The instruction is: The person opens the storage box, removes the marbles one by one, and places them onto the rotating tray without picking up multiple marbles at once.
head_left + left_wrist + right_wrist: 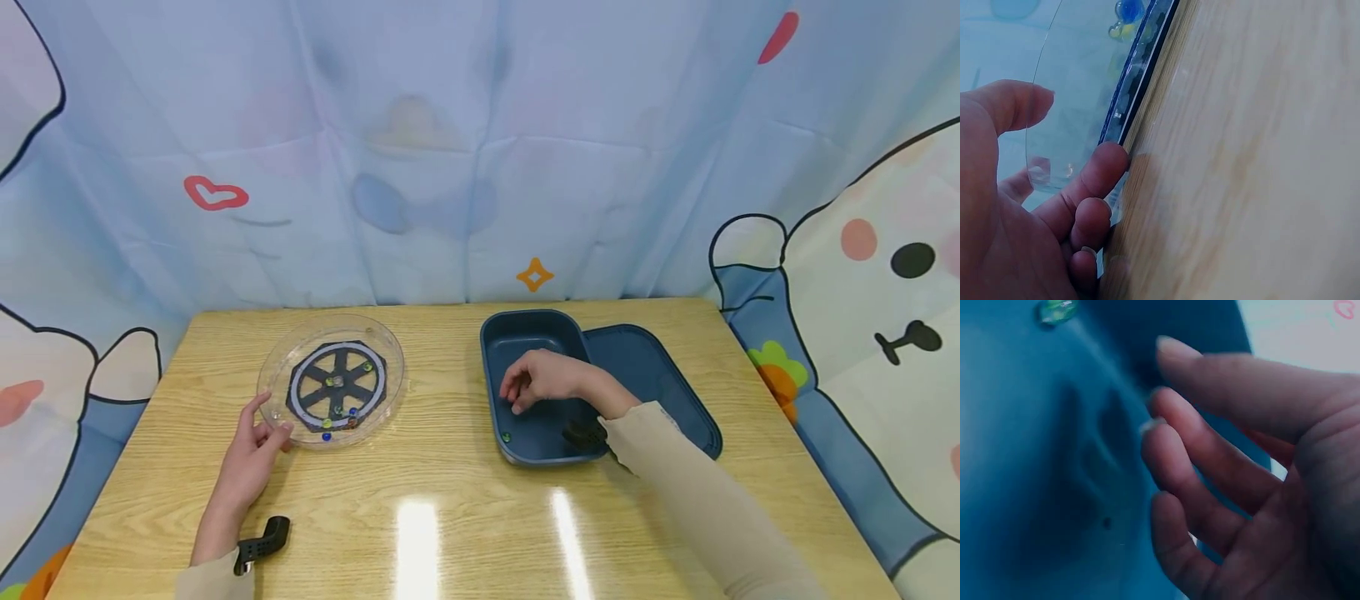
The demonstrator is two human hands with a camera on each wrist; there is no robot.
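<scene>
A clear round dish (393, 354) stands at the left of the table, with a dark octagonal base and a white ring showing through it. Several glass marbles (327, 436), blue, yellow-green and reddish, lie in it. My left hand (249, 462) grips its near-left rim; in the left wrist view the thumb (1032, 106) is on one side of the clear wall and fingers are on the other. My right hand (546, 377) hovers inside the dark blue box (491, 392), fingers loosely bent and nothing between them. One green marble (1057, 310) lies on the box's floor, apart from the fingertips.
Partly under the box's right side lies a flat dark blue lid (656, 379). The wooden table (442, 375) ends at a printed blue curtain (420, 225) behind. A black wrist camera (264, 543) sits on the left wrist, and another on the right.
</scene>
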